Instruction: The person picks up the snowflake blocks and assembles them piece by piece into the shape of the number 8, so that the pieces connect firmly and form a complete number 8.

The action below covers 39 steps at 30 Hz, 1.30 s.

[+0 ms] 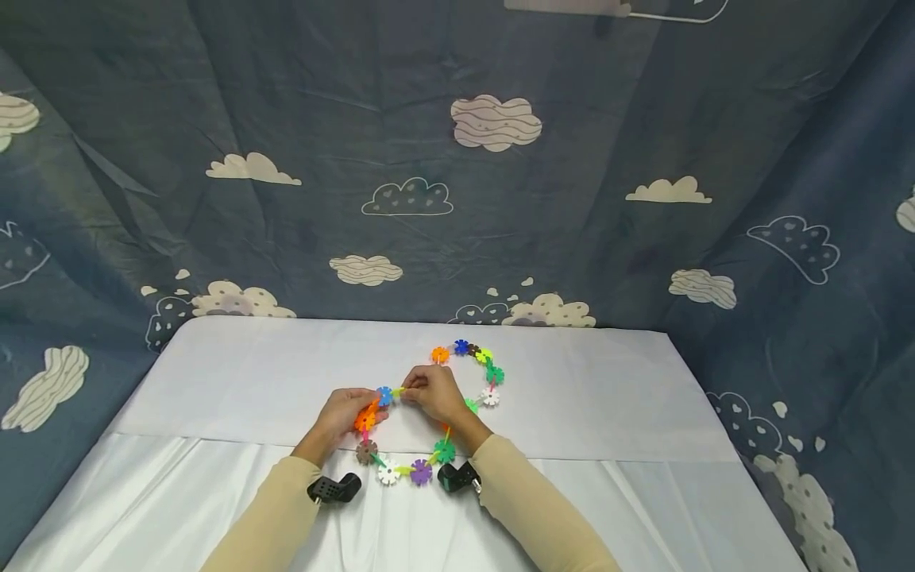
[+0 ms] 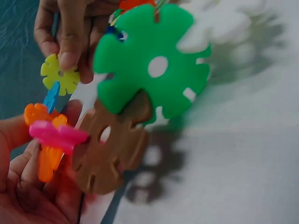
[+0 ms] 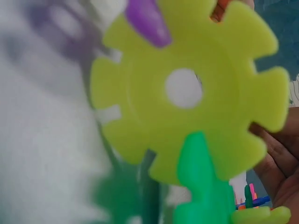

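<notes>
Gripping opposite ends of a gap, both hands work at the near-left arc of a ring of coloured plastic snowflake discs (image 1: 493, 373) lying on the white cloth-covered table (image 1: 629, 413). Left hand (image 1: 346, 413): fingers curled around the orange notched disc (image 1: 365, 419), with the blue disc (image 1: 384, 395) just above it at the fingertips. The left wrist view shows the same orange disc (image 2: 44, 140) resting in the palm, a pink disc (image 2: 56, 135) slotted across it, a brown disc (image 2: 110, 154) and a large green disc (image 2: 152, 65) blurred close to the lens.

Right hand (image 1: 432, 392): fingers bent, pinching the small yellow-green disc (image 1: 397, 391) just right of the blue disc; the two pieces are nearly touching, contact not clear. In the left wrist view that disc (image 2: 60, 74) sits under the right fingertips (image 2: 70, 56).

Right wrist view: mostly filled by a blurred lime disc (image 3: 187, 93), a green piece (image 3: 201, 186) slotted into its lower edge, purple piece (image 3: 145, 21) at top.

Ring's far arc lies beyond the right hand; its near arc, with white (image 1: 388, 473) and purple (image 1: 421, 472) discs, lies between the forearms. Blue cloud-print fabric (image 1: 493, 123) hangs behind the table.
</notes>
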### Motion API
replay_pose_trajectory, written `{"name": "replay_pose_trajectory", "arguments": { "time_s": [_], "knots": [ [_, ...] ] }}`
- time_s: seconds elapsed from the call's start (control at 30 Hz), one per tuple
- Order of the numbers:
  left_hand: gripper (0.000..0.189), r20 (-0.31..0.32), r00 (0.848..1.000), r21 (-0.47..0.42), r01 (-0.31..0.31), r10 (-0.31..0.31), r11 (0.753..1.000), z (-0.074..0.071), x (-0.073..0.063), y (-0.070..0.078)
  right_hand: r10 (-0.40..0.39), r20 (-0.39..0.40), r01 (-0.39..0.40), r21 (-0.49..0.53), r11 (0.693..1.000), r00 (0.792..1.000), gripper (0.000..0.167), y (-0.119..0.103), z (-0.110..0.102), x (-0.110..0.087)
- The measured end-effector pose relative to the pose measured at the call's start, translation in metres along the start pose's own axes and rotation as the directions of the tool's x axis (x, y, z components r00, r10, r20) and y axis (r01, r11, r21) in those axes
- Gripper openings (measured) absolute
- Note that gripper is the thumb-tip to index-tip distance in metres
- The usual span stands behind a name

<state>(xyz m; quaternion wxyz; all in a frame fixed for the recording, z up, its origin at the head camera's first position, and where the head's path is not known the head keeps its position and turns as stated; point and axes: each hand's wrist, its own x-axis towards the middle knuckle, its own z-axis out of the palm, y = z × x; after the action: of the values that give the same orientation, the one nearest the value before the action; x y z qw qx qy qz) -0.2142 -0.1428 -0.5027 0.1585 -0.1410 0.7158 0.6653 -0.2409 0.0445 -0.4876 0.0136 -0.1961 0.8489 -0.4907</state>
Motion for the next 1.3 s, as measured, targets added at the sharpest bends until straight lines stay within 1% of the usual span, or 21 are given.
{"name": "replay_pose_trajectory", "arguments": {
  "time_s": [0.07, 0.13, 0.2, 0.33, 0.5, 0.6, 0.7, 0.77, 0.83, 0.9, 0.97, 1.03, 1.1, 1.17, 1.23, 1.3],
  "knots": [
    [0.031, 0.001, 1.000, -0.008, -0.010, 0.010, 1.000, 0.001, 0.000, -0.001, -0.006, -0.006, 0.006, -0.020, 1.000, 1.000, 0.010, -0.001, 0.001, -0.001],
    [0.031, -0.014, 1.000, 0.002, -0.015, 0.015, 1.000, 0.002, 0.000, -0.002, -0.009, -0.012, 0.008, -0.042, 0.999, 1.000, 0.011, -0.001, 0.001, -0.001],
    [0.030, -0.036, 0.999, 0.007, -0.013, 0.013, 1.000, 0.004, -0.001, -0.001, -0.005, -0.012, 0.005, -0.056, 0.998, 1.000, 0.011, -0.002, 0.002, -0.001],
    [0.029, -0.051, 0.999, -0.004, -0.004, 0.004, 1.000, 0.006, -0.003, 0.000, 0.007, 0.000, -0.007, -0.076, 0.997, 1.000, 0.011, -0.004, 0.003, 0.000],
    [0.027, -0.046, 0.999, -0.008, -0.006, 0.005, 1.000, 0.006, -0.006, 0.001, 0.015, 0.035, -0.012, -0.091, 0.996, 0.999, 0.011, -0.007, 0.002, 0.000],
    [0.026, -0.045, 0.999, -0.010, -0.017, 0.017, 1.000, 0.006, -0.007, 0.001, -0.013, 0.055, 0.019, -0.099, 0.995, 0.998, 0.011, -0.009, 0.003, 0.001],
    [0.026, -0.041, 0.999, -0.008, -0.028, 0.027, 1.000, 0.005, -0.007, 0.000, -0.025, 0.061, 0.032, -0.113, 0.993, 0.998, 0.012, -0.010, 0.003, 0.002],
    [0.025, -0.045, 0.999, 0.000, -0.026, 0.026, 1.000, 0.005, -0.006, 0.000, -0.024, 0.062, 0.032, -0.129, 0.991, 0.998, 0.012, -0.010, 0.004, 0.002],
    [0.026, -0.036, 0.999, 0.008, -0.034, 0.034, 0.999, 0.005, -0.006, -0.002, -0.008, 0.068, 0.017, -0.145, 0.989, 0.998, 0.012, -0.010, 0.003, 0.002],
    [0.026, -0.026, 0.999, 0.015, -0.037, 0.037, 0.999, 0.005, -0.005, -0.004, -0.017, 0.086, 0.031, -0.163, 0.986, 0.996, 0.010, -0.009, 0.001, 0.001],
    [0.026, -0.014, 0.999, 0.027, -0.035, 0.035, 0.999, 0.005, -0.005, -0.005, -0.035, 0.110, 0.052, -0.160, 0.986, 0.993, 0.008, -0.008, -0.004, -0.001],
    [0.025, -0.001, 0.999, 0.036, -0.033, 0.033, 0.999, 0.005, -0.004, -0.006, -0.041, 0.117, 0.059, -0.156, 0.986, 0.992, 0.013, -0.008, -0.010, -0.004],
    [0.026, 0.004, 0.999, 0.054, -0.033, 0.033, 0.998, 0.005, -0.004, -0.006, -0.048, 0.094, 0.063, -0.160, 0.985, 0.994, 0.022, -0.006, -0.018, -0.007],
    [0.025, 0.009, 0.999, 0.076, -0.036, 0.036, 0.996, 0.005, -0.004, -0.005, -0.041, 0.039, 0.048, -0.183, 0.982, 0.998, 0.027, -0.003, -0.026, -0.011],
    [0.025, 0.008, 0.999, 0.094, -0.034, 0.033, 0.995, 0.005, -0.004, -0.004, -0.019, -0.033, 0.011, -0.214, 0.977, 0.999, 0.028, 0.000, -0.033, -0.017],
    [0.025, 0.011, 0.999, 0.103, -0.036, 0.035, 0.994, 0.005, -0.004, -0.001, 0.022, -0.093, -0.043, -0.236, 0.971, 0.995, 0.030, 0.003, -0.038, -0.023]
  ]
}}
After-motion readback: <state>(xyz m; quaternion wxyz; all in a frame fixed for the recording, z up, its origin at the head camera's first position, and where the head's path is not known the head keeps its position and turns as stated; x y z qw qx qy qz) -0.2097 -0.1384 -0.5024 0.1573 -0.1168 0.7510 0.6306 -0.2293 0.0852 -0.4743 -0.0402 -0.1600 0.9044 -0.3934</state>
